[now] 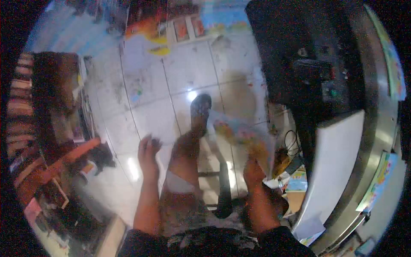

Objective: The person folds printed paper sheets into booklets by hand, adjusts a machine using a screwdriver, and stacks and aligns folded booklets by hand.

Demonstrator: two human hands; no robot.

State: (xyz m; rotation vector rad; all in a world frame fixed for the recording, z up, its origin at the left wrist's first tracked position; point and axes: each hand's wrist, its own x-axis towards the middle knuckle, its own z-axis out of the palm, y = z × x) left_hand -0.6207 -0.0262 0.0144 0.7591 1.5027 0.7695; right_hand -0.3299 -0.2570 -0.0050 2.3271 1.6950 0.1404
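Note:
My right hand grips a colourful printed sheet by its lower edge. The sheet is thin, light blue with yellow and pink patches, and too blurred to read. It hangs over the floor in front of my right side. On the left, my left hand hangs beside my leg with nothing in it, its fingers loosely bent and a little apart. Between the hands, one leg stretches forward, with dark footwear on the foot.
Below is a white tiled floor with dark joints and some marks. A dark cabinet and a white panel stand at the right. Wooden furniture lines the left. Coloured papers lie at the far end.

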